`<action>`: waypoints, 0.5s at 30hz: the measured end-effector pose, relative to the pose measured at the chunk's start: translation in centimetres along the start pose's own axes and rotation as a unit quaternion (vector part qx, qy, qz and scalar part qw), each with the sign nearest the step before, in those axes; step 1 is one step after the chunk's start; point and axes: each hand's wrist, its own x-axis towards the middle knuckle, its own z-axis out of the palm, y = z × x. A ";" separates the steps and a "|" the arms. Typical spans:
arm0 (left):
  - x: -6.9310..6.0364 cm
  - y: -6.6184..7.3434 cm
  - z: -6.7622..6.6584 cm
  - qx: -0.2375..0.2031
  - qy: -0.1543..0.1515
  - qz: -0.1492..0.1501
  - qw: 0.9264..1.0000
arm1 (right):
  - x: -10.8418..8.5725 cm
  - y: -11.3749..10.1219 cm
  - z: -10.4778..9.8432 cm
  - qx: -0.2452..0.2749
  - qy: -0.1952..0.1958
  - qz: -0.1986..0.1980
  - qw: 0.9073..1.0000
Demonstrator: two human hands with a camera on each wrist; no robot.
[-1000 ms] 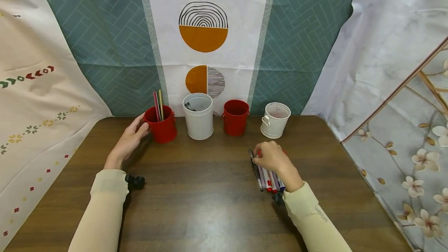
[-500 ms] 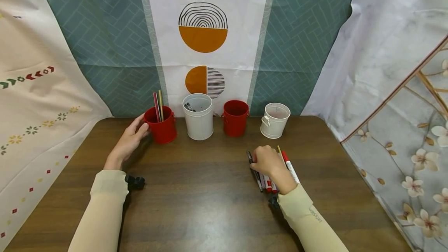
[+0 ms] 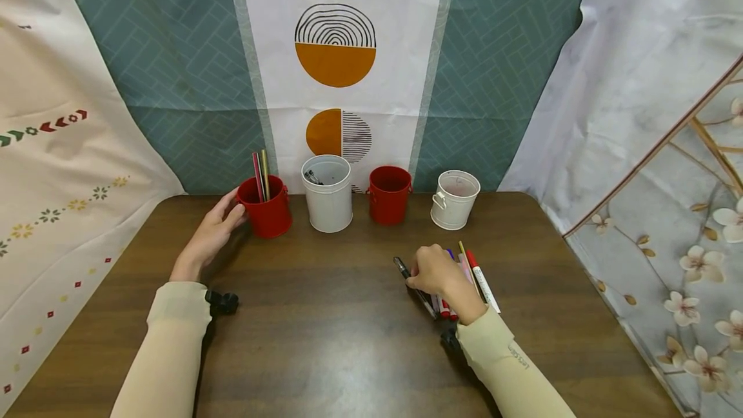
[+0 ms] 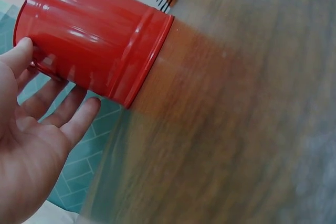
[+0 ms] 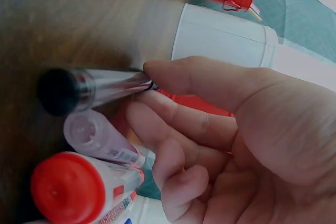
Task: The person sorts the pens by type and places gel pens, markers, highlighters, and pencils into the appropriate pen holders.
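Note:
At the far left, my left hand [image 3: 209, 237] holds the side of a red bucket [image 3: 269, 218], which has a few thin sticks or pencils standing in it. The left wrist view shows the thumb [image 4: 22, 53] by the bucket's rim and the other fingers spread along its side near the handle. On the right, my right hand [image 3: 439, 273] pinches a black-capped clear pen [image 5: 105, 85] between thumb and index finger, low over the table. Beneath and beside this hand lie a lilac pen [image 5: 94, 135], a red-capped marker [image 5: 68, 187], a yellow stick [image 3: 462, 249] and another red-capped marker [image 3: 484, 281].
Along the table's back edge stand a tall white bucket [image 3: 328, 202] with some small dark-and-clear items inside, a red bucket [image 3: 387, 202] and a small white bucket [image 3: 454, 205]. A patterned cloth [image 3: 261, 82] hangs behind the wooden table [image 3: 319, 340].
My right hand has moved left and slightly toward me, taking the pen's upper end leftward off the row. More markers at the right have come into sight. The left hand stays put.

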 end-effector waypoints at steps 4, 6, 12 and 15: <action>-0.2 0.1 -0.2 0.007 0.004 -0.005 1.000 | 0.0 0.0 0.1 0.030 -0.010 -0.017 0.999; -0.3 0.3 -0.3 0.008 0.008 -0.005 1.000 | 0.1 0.1 0.0 0.054 -0.013 -0.028 0.998; -0.2 1.4 -0.3 0.017 0.031 0.015 0.999 | 0.3 0.3 -0.8 0.130 -0.001 -0.063 0.990; -0.2 2.1 -0.3 0.038 0.050 0.027 0.998 | 0.4 0.3 -1.6 0.165 0.016 -0.070 0.984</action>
